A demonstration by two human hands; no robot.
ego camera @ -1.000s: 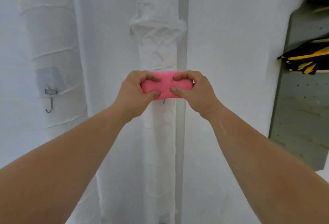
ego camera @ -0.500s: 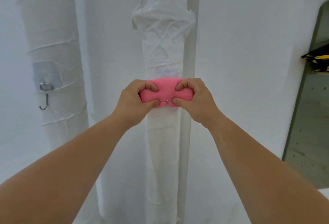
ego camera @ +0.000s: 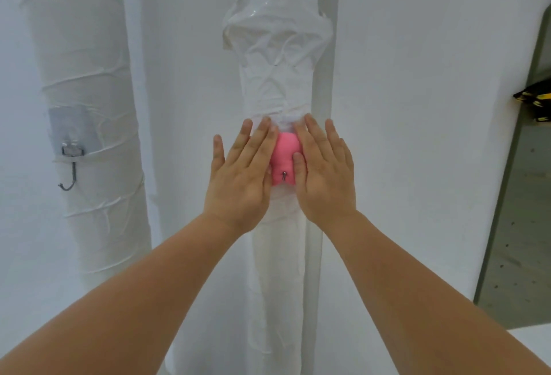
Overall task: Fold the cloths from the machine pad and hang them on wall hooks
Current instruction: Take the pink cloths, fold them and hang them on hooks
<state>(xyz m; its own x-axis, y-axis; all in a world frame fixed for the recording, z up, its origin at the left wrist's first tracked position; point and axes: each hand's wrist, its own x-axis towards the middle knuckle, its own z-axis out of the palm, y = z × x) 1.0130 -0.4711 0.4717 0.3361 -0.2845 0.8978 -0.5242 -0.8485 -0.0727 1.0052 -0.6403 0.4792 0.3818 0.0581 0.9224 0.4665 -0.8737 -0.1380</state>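
Pink cloth (ego camera: 284,152) on a hook (ego camera: 284,176), frame centre, half hidden by two flat hands.
Its sides lie under the left hand (ego camera: 240,174) and right hand (ego camera: 323,171), fingers straight, gripping nothing; only a narrow, bunched strip shows against the white-wrapped pipe (ego camera: 277,76), the metal hook tip visible at its lower part.

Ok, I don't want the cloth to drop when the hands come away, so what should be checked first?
1. Hook tip pokes out in front of the pink cloth: ok.
2. Left hand flat, fingers straight, gripping nothing: ok.
3. Right hand flat, thumb resting on the cloth: ok.
4. How deep the cloth sits on the hook: cannot tell.
5. Second hook, on the left pipe, bare for another cloth: ok.
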